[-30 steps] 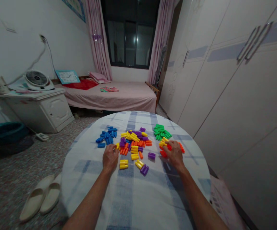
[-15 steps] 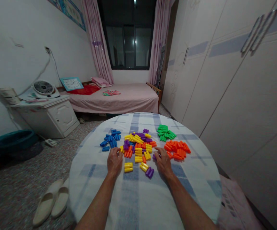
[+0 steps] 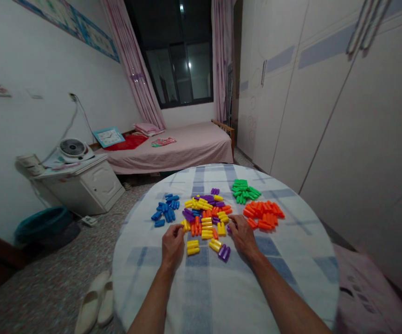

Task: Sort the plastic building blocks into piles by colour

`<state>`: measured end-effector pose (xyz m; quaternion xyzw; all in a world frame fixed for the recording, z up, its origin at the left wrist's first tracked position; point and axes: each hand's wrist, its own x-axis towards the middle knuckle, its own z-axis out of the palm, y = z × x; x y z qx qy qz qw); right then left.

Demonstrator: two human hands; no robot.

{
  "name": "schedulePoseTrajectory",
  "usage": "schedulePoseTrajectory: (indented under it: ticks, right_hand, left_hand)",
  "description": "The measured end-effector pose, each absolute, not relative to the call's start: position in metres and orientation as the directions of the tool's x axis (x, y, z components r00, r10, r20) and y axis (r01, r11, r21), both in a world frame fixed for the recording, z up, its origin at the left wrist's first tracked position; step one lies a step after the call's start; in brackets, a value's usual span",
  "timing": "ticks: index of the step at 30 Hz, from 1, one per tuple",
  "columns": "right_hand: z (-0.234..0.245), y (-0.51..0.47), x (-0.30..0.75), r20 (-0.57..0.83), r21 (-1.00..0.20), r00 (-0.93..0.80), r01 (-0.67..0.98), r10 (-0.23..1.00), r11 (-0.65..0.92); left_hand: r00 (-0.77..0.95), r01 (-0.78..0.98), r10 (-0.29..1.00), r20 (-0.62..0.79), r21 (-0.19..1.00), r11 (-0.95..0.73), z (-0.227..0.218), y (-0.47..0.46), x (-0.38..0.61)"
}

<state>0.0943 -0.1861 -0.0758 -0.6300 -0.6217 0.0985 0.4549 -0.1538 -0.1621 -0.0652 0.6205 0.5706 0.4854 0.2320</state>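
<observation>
A round table (image 3: 222, 297) with a white and blue checked cloth holds small plastic pegs sorted by colour. A blue pile (image 3: 165, 214) lies at the left, a green pile (image 3: 244, 191) at the far right and an orange pile (image 3: 263, 215) on the right. A mixed pile (image 3: 206, 213) of yellow, purple and orange pegs fills the middle. My left hand (image 3: 173, 244) rests at the mixed pile's left edge, fingers curled on a yellow peg (image 3: 184, 226). My right hand (image 3: 243, 235) sits at the pile's right edge, fingers curled over a purple peg.
White wardrobe doors (image 3: 343, 130) stand close on the right. A bed (image 3: 173, 148) lies beyond the table. A white cabinet (image 3: 86, 181) with a small fan (image 3: 72, 149) is at the left, with a teal basin (image 3: 41, 225) and pale slippers (image 3: 94, 306) on the floor.
My right hand has moved left from the orange pile to the mixed pile's right edge. The orange pegs lie uncovered. The left hand stays at the pile's left edge. The view shifted left.
</observation>
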Motion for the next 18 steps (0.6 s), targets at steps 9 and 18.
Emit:
schedulePoseTrajectory:
  ticks: [9, 18]
  right_hand:
    - [-0.079, -0.183, 0.095, 0.444, -0.691, 0.201, 0.697, 0.873, 0.192]
    - [-0.076, -0.185, 0.093, 0.455, -0.680, 0.194, 0.706, 0.869, 0.198]
  left_hand:
    - [0.011, 0.591, 0.912, 0.410, 0.733, -0.337, -0.074, -0.155, -0.154]
    - [0.041, 0.512, 0.939, 0.342, 0.799, -0.314, -0.063, -0.161, -0.149]
